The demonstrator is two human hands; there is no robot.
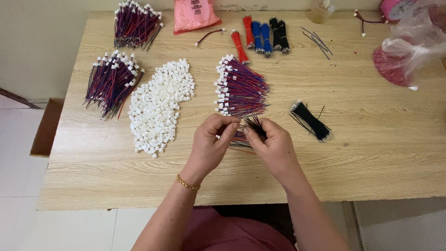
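My left hand (213,142) and my right hand (273,145) meet over the middle of the wooden table (362,153). The left hand pinches a small bunch of red and blue wires with white connectors (239,138). The right hand grips short black wires (255,124) whose ends fan out above its fingers. The fingertips of both hands touch. Just beyond them lies a stack of red and blue wires with white plugs (240,88). A loose bunch of black wires (310,120) lies to the right of my right hand.
A heap of white plastic connectors (160,104) lies left of centre. Two bundles of finished wires (111,81) sit at the far left. Tied red, blue and black wire bundles (264,35), a pink bag (194,15) and clear plastic bags (411,44) line the back. A cardboard box (46,128) stands on the floor.
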